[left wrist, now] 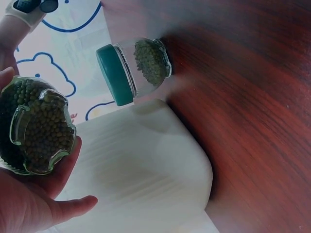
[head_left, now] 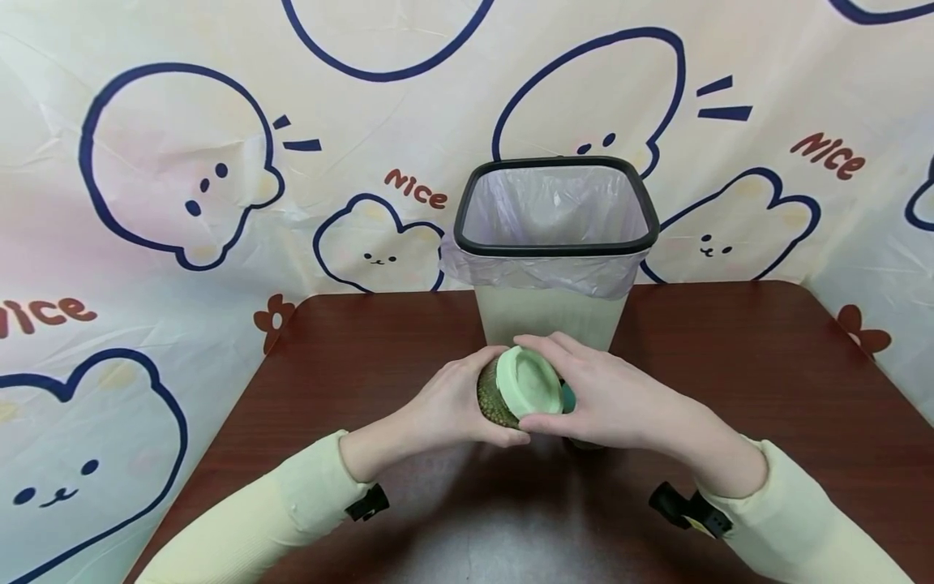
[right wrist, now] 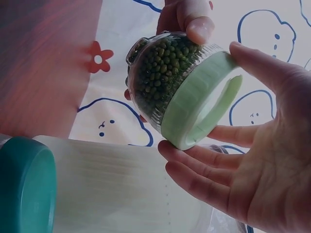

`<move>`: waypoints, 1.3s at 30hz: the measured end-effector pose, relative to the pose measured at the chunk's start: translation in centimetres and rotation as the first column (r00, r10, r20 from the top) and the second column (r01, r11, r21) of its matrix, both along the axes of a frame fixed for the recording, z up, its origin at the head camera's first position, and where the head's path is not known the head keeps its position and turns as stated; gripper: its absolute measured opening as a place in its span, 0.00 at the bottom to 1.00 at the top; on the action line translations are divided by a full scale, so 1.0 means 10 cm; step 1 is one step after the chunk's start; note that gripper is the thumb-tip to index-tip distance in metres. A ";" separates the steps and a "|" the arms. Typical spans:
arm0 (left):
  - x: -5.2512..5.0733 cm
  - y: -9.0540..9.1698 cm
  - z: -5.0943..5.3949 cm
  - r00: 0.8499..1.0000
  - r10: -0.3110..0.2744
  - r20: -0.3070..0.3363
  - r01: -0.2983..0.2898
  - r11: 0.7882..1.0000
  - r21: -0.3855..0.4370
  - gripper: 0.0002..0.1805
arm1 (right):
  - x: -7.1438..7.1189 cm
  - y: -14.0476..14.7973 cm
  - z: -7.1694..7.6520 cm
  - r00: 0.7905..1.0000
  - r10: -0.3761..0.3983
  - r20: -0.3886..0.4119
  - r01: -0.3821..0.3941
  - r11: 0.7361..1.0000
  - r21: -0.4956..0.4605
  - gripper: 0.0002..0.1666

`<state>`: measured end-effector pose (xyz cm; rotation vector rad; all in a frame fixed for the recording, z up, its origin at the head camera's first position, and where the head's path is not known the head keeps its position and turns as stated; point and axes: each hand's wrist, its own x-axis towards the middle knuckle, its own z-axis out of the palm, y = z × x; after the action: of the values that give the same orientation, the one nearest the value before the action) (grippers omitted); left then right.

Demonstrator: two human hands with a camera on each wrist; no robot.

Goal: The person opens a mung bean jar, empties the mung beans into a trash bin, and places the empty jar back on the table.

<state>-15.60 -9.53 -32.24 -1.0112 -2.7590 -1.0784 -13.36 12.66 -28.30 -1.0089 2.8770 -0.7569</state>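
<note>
A clear jar of green beans (right wrist: 163,68) is held tilted above the table, its pale green lid (head_left: 531,381) angled toward me. My left hand (head_left: 454,403) grips the jar's body, thumb and fingers on opposite sides. With thumb and fingertips, my right hand (head_left: 616,399) holds the rim of the lid, which sits on the jar's mouth. A second glass jar (left wrist: 150,63) with a teal lid (left wrist: 115,75) stands upright on the table beyond the hands, partly filled with greenish bits. In the head view my right hand mostly hides it.
A pale bin (head_left: 550,312) with a black rim and a plastic liner (head_left: 554,195) stands on the dark red wooden table (head_left: 379,349), just behind the hands and the second jar. Cartoon-printed curtains (head_left: 175,308) surround the table at the back and sides.
</note>
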 end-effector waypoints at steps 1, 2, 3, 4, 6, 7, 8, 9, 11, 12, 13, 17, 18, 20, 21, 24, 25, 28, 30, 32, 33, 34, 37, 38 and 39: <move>0.00 0.00 0.00 1.000 -0.001 -0.002 0.001 1.000 0.000 0.46 | 0.00 0.00 0.00 1.000 0.009 -0.003 -0.009 1.000 -0.003 0.49; 0.00 0.00 0.00 1.000 -0.002 -0.003 0.002 1.000 -0.001 0.46 | 0.00 0.01 0.00 1.000 0.016 -0.005 -0.016 1.000 -0.006 0.49; 0.00 0.00 0.00 1.000 -0.003 -0.002 0.003 1.000 -0.001 0.46 | 0.00 0.01 0.00 1.000 0.022 -0.006 -0.022 1.000 -0.008 0.49; -0.01 0.00 0.00 1.000 -0.005 -0.001 0.005 1.000 -0.001 0.46 | 0.00 0.01 0.00 1.000 0.028 -0.008 -0.028 1.000 -0.009 0.49; -0.01 -0.01 0.00 1.000 -0.006 0.002 0.006 1.000 -0.002 0.46 | 0.00 0.01 0.00 0.999 0.034 -0.014 -0.034 0.999 -0.007 0.49; -0.01 -0.01 -0.01 1.000 -0.006 0.003 0.006 1.000 -0.002 0.46 | 0.00 0.01 0.00 0.999 0.035 -0.020 -0.035 0.999 -0.005 0.49; -0.01 -0.01 -0.01 1.000 -0.005 0.005 0.005 1.000 -0.003 0.46 | 0.01 0.01 -0.01 0.999 0.035 -0.026 -0.035 0.999 -0.002 0.50; -0.01 -0.01 -0.01 1.000 -0.003 0.006 0.003 1.000 -0.004 0.46 | 0.01 0.01 -0.01 0.999 0.031 -0.033 -0.031 1.000 0.003 0.50; 0.00 -0.01 -0.01 1.000 0.000 0.010 0.001 1.000 -0.003 0.46 | 0.01 0.00 -0.01 0.999 0.010 -0.038 -0.010 1.000 0.015 0.50; 0.00 -0.01 -0.01 1.000 -0.001 0.012 0.001 1.000 -0.002 0.46 | 0.01 0.00 -0.02 0.999 -0.005 -0.040 0.006 1.000 0.021 0.49; 0.00 0.00 -0.01 1.000 -0.001 0.016 0.001 1.000 0.000 0.46 | 0.01 -0.01 -0.02 0.999 -0.022 -0.043 0.023 0.999 0.026 0.50; 0.00 0.00 -0.01 1.000 -0.007 0.028 0.006 1.000 0.007 0.47 | 0.02 -0.05 -0.04 0.994 -0.101 -0.049 0.103 0.994 0.043 0.50; 0.00 0.00 -0.02 1.000 -0.007 0.028 0.007 1.000 0.008 0.46 | 0.02 -0.05 -0.04 0.992 -0.115 -0.048 0.118 0.992 0.046 0.50; -0.01 0.00 -0.02 1.000 -0.008 0.028 0.008 1.000 0.008 0.46 | 0.02 -0.07 -0.05 0.990 -0.137 -0.037 0.139 0.989 0.050 0.52; -0.01 0.00 -0.02 1.000 -0.008 0.028 0.008 1.000 0.010 0.46 | 0.02 -0.07 -0.05 0.989 -0.142 -0.027 0.144 0.988 0.051 0.52; 0.00 -0.01 -0.01 0.999 -0.005 0.032 0.004 1.000 0.012 0.46 | 0.02 -0.09 -0.05 0.990 -0.142 -0.012 0.143 0.989 0.042 0.52; 0.00 -0.01 -0.01 0.999 -0.004 0.034 0.003 1.000 0.013 0.47 | 0.02 -0.09 -0.06 0.990 -0.138 -0.013 0.138 0.990 0.037 0.52; 0.01 -0.01 -0.01 0.999 0.002 0.034 -0.002 1.000 0.010 0.47 | 0.01 -0.09 -0.06 0.992 -0.123 -0.025 0.123 0.992 0.020 0.50; 0.01 -0.01 -0.01 1.000 0.004 0.031 -0.004 1.000 0.006 0.46 | 0.01 -0.08 -0.07 0.993 -0.115 -0.032 0.115 0.993 0.012 0.49; 0.01 -0.01 -0.01 1.000 0.004 0.025 -0.004 1.000 0.002 0.47 | 0.01 -0.08 -0.07 0.994 -0.105 -0.034 0.105 0.994 0.007 0.48; 0.01 -0.01 0.00 1.000 0.004 0.024 -0.004 1.000 0.002 0.47 | 0.01 -0.07 -0.07 0.994 -0.100 -0.036 0.100 0.995 0.005 0.48; 0.01 -0.01 0.00 1.000 0.005 0.023 -0.005 1.000 0.000 0.47 | 0.01 -0.07 -0.07 0.995 -0.093 -0.036 0.093 0.996 0.004 0.48; 0.00 -0.01 0.00 1.000 0.008 0.021 -0.008 1.000 -0.002 0.47 | 0.00 -0.06 -0.07 0.997 -0.064 -0.041 0.064 0.998 -0.005 0.47; 0.00 -0.01 0.00 1.000 0.010 0.022 -0.010 1.000 -0.004 0.47 | 0.01 -0.05 -0.07 0.998 -0.053 -0.044 0.053 0.999 -0.007 0.47; -0.01 -0.01 0.00 1.000 0.011 0.022 -0.011 1.000 -0.004 0.47 | 0.01 -0.05 -0.07 0.998 -0.042 -0.049 0.041 0.999 -0.011 0.47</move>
<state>-15.67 -9.63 -32.26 -0.9892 -2.7814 -1.0896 -13.30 12.19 -28.98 -0.9859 2.9477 -0.7603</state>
